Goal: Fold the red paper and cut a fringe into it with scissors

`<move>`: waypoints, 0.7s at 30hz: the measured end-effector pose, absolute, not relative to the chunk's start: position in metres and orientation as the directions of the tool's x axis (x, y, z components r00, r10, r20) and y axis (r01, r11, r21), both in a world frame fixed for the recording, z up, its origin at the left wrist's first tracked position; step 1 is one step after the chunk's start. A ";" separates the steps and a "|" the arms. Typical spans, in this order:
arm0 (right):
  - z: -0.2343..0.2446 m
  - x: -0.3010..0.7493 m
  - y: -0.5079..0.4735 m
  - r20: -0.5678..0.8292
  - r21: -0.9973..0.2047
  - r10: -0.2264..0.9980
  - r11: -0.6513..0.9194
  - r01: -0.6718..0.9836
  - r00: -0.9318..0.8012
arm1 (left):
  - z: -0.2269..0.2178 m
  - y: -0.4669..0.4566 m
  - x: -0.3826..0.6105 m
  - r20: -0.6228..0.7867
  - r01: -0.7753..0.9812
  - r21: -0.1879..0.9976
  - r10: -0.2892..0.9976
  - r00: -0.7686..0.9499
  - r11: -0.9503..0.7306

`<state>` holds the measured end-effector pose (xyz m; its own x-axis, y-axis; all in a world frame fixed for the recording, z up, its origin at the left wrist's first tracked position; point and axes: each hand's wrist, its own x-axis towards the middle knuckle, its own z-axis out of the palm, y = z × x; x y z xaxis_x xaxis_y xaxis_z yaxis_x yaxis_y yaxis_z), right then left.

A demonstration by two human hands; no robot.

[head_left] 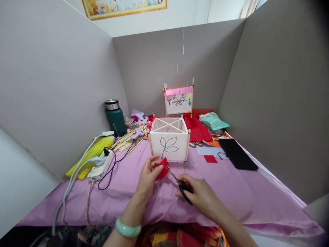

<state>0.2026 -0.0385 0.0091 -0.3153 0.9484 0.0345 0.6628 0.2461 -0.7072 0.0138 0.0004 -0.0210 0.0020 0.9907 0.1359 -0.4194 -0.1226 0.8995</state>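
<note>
My left hand (151,171) pinches a small piece of red paper or cloth (163,168) between thumb and fingers. In my right hand (196,192) is a pair of black-handled scissors (184,190), its blades at the right edge of the red piece. Just beyond both hands stands a white box-shaped lantern (168,144) on a wooden stick frame, with a green leaf drawing on its front and crossed sticks over its open top. A red square (210,159) lies flat on the purple tablecloth (226,192) to the right.
A smaller lantern (179,103) hangs from a wire behind. On the left are a green bottle (116,118), wooden sticks (125,142), a glue gun (138,134) and a power strip (100,167) with cables. A black phone (238,153) lies right. Grey panels (164,58) enclose the table.
</note>
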 end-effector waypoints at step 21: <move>0.017 0.207 -0.044 -0.002 -0.733 0.928 0.252 0.632 -0.372 | -0.016 0.001 0.014 0.095 -0.499 0.856 0.991 -0.099 -0.131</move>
<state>0.2065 -0.0436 0.0169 -0.3719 0.9283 -0.0017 0.6321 0.2519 -0.7328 0.0139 0.0013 -0.0165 -0.0985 0.9906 0.0946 -0.4995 -0.1314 0.8563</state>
